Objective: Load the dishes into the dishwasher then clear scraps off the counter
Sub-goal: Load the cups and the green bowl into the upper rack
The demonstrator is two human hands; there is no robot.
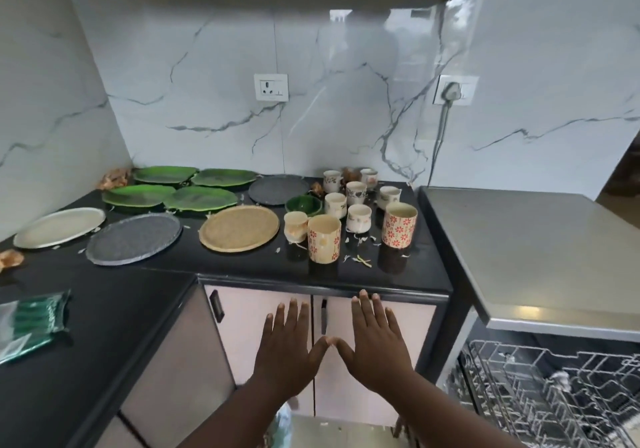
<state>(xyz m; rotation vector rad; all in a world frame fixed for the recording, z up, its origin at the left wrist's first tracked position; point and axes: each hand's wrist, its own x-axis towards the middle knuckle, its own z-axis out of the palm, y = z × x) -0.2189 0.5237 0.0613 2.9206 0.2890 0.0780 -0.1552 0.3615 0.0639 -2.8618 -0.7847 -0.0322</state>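
Dishes: eight plates (238,227), one green bowl (304,204), nine cups (324,238). Left hand (285,347), right hand (375,342) spread flat, empty.

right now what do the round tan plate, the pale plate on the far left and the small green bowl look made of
Tan plate: looks woven, like cane or bamboo, matte with a basket texture. Pale plate: probably metal, dull silvery sheen. Green bowl: likely glazed ceramic or glass, glossy.

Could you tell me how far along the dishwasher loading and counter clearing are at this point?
Nothing looks loaded: the dishwasher rack appears empty. Nothing is in hand; the left hand and right hand hover open before the cabinet. Still left: green plates, grey plates, cups and scraps on the counter.
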